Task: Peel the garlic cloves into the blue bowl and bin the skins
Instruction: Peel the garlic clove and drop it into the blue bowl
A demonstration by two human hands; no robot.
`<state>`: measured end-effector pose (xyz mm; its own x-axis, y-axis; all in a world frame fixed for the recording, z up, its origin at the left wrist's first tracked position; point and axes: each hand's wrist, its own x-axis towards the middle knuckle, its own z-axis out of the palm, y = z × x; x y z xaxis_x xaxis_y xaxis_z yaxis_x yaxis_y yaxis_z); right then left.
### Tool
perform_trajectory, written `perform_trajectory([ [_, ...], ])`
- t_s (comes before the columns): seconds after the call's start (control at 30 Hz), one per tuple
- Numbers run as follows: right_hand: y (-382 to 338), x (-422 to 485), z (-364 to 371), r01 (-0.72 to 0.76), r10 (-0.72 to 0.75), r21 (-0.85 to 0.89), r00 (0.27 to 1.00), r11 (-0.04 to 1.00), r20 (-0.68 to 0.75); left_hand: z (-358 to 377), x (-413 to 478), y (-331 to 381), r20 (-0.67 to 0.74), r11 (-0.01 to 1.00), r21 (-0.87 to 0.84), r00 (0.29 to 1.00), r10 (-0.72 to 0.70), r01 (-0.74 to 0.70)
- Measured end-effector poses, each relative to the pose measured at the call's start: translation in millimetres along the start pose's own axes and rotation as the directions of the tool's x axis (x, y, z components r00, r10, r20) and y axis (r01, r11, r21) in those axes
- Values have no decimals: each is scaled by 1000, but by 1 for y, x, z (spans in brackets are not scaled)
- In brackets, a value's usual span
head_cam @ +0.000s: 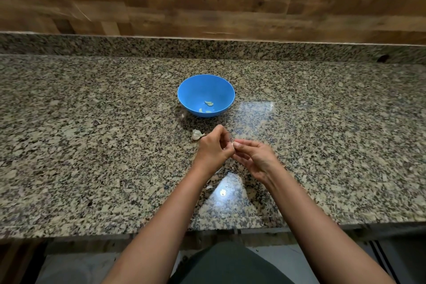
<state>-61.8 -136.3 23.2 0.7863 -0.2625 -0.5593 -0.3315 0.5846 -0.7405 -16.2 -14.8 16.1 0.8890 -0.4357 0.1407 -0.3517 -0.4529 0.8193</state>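
Observation:
A blue bowl (205, 90) stands on the granite counter with several peeled cloves (208, 103) in its bottom. In front of it my left hand (213, 148) and my right hand (257, 159) meet over the counter, both pinching one small white garlic clove (233, 144) between their fingertips. A partly broken garlic bulb (196, 134) with papery skin lies just left of my left hand. A scrap of white skin (209, 187) lies on the counter below my left wrist.
The speckled granite counter (92, 145) runs wide to both sides, with a raised granite ledge and wood-panelled wall behind. Its front edge is near my body. No bin is in view.

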Motion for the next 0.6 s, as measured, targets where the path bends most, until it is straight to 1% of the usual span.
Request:
perform_trajectory([
  [0.17, -2, 0, -2, -24, 24, 7, 999, 1000, 29, -6, 4, -2, -48, 1000, -6, 999, -12, 11],
  [0.27, -2, 2, -5, -36, 35, 3, 998, 999, 52, -8, 7, -9, -64, 997, 67, 997, -37, 41],
  [0.33, -2, 5, -6, -16, 16, -12, 999, 1000, 51, -6, 8, -15, -55, 989, 128, 997, -62, 69],
  [0.37, -2, 8, -6, 7, -5, -39, 999, 999, 41, -5, 8, -18, -41, 985, 150, 996, -83, 89],
  [0.4, -2, 11, -6, 44, -42, -106, 999, 993, 20, -4, 7, -20, -23, 980, 165, 994, -107, 109],
  [0.43, -2, 14, -5, 101, -108, -238, 994, 966, -15, -3, 6, -23, -4, 976, 178, 992, -126, 124],
  [0.47, -1, 18, -4, 166, -204, -416, 978, 894, -48, -1, 6, -26, 16, 973, 191, 990, -138, 133],
  [0.5, 0, 23, -4, 223, -316, -589, 947, 777, -57, 0, 5, -28, 36, 969, 207, 989, -143, 133],
  [0.53, 0, 26, -4, 267, -415, -719, 909, 641, -32, 1, 4, -31, 53, 965, 227, 988, -144, 129],
  [0.57, 1, 29, -3, 294, -481, -806, 877, 513, 14, 2, 2, -32, 61, 963, 240, 988, -143, 124],
  [0.6, 2, 31, -4, 307, -514, -860, 856, 408, 62, 2, 0, -34, 61, 963, 242, 988, -139, 120],
])
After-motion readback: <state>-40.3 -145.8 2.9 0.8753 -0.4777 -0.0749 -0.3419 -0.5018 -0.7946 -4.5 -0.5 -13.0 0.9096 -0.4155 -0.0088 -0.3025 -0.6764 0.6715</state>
